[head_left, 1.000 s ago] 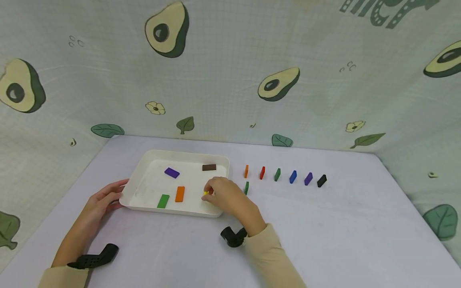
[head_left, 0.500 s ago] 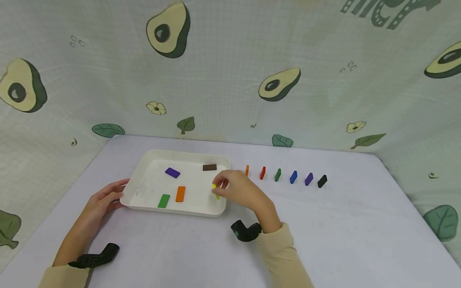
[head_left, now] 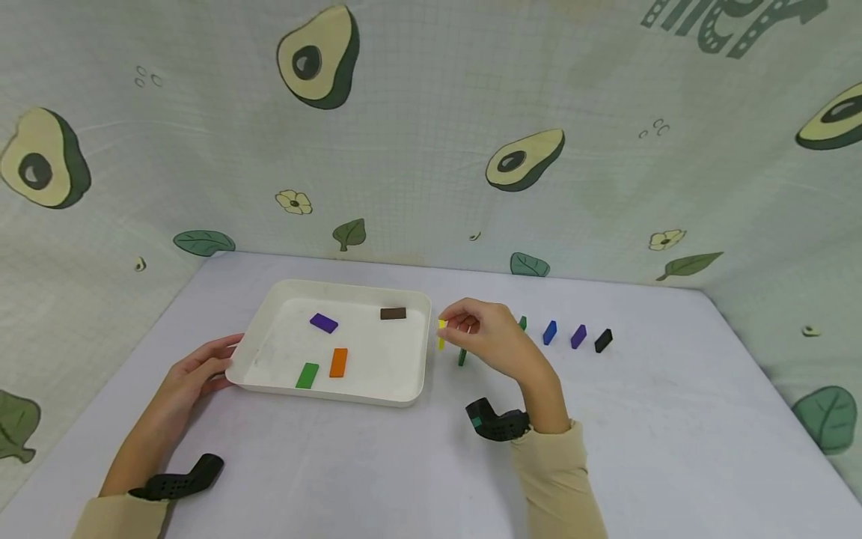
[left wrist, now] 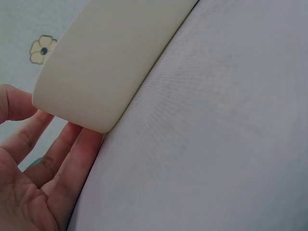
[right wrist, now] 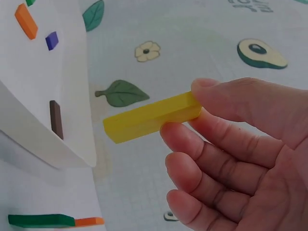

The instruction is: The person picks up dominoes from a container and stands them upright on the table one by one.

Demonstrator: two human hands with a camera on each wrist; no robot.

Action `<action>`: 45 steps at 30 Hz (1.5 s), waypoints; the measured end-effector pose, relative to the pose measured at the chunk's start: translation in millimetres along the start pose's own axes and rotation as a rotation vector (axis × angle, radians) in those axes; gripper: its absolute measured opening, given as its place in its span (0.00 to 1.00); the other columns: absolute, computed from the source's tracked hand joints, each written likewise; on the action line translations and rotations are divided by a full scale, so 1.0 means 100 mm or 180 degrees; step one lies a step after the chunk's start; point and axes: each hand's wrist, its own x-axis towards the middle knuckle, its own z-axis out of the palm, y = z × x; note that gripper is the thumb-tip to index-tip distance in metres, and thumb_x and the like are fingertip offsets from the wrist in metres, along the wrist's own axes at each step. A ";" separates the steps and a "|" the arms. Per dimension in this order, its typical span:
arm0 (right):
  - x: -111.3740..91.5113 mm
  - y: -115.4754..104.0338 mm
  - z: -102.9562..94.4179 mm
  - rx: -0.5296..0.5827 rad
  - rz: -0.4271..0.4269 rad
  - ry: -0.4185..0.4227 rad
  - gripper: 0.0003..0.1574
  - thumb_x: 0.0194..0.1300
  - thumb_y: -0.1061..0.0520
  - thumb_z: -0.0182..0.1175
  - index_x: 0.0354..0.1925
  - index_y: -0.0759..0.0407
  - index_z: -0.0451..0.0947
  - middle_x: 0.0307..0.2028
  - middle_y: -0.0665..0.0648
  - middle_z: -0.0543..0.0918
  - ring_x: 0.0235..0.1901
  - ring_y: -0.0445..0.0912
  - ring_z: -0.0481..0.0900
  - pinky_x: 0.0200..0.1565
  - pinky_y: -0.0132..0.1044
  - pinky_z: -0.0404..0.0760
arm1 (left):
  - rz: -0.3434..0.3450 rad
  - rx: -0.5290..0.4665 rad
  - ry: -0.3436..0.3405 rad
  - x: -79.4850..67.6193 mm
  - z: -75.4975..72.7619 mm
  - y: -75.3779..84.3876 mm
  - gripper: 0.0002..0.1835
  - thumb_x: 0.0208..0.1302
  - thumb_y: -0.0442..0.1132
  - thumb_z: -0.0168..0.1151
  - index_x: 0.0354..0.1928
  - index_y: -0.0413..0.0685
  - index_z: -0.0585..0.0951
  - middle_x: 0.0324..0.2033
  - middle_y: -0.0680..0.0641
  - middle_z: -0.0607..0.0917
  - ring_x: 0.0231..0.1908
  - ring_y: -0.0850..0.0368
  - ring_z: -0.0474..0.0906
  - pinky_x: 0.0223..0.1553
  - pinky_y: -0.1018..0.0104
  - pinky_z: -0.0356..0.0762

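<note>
My right hand [head_left: 498,337] pinches a yellow domino block [right wrist: 149,118] between thumb and fingers. It is in the air just past the right end of the white tray [head_left: 419,352]. My left hand [head_left: 202,367] holds the tray's left end, thumb at the rim and fingers against the outer wall [left wrist: 91,108]. Inside the tray lie a purple block [head_left: 324,323], a brown block [head_left: 393,314], an orange block [head_left: 339,362] and a green block [head_left: 307,376]. A green standing block [head_left: 462,358] shows below my right hand.
Right of my right hand stand a partly covered green block [head_left: 522,323], a blue block [head_left: 550,332], a purple upright block [head_left: 578,336] and a black block [head_left: 603,340] in a row. A printed cloth [head_left: 417,150] hangs behind the white table [head_left: 323,464].
My right hand has lifted the yellow domino block out of the tray and carried it right, over the rim. It now covers the standing orange and red blocks. My left hand stays put.
</note>
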 end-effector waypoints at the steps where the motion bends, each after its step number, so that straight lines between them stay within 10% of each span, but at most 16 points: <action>1: -0.01 0.02 -0.03 -0.0014 0.0036 0.0031 0.12 0.61 0.55 0.62 0.43 0.58 0.79 0.33 0.53 0.80 0.35 0.44 0.75 0.38 0.34 0.77 | -0.0002 0.0007 -0.0001 0.00 0.00 0.00 0.21 0.68 0.42 0.53 0.62 0.53 0.71 0.47 0.72 0.77 0.40 0.73 0.77 0.37 0.79 0.76; 17: -0.13 0.29 -0.33 -0.0201 0.0363 0.0277 0.14 0.61 0.56 0.61 0.43 0.62 0.77 0.35 0.56 0.82 0.36 0.46 0.78 0.41 0.37 0.77 | 0.0015 0.0020 0.0000 -0.01 0.01 0.01 0.21 0.68 0.42 0.53 0.62 0.53 0.71 0.47 0.71 0.78 0.39 0.73 0.77 0.37 0.79 0.76; 45: -0.07 0.69 -0.29 -0.0256 0.0984 -0.0190 0.13 0.60 0.56 0.60 0.40 0.64 0.75 0.34 0.57 0.78 0.35 0.47 0.74 0.37 0.34 0.73 | 0.0022 0.0065 0.0028 -0.01 0.02 0.00 0.21 0.68 0.42 0.53 0.62 0.53 0.70 0.47 0.71 0.78 0.40 0.73 0.77 0.37 0.79 0.76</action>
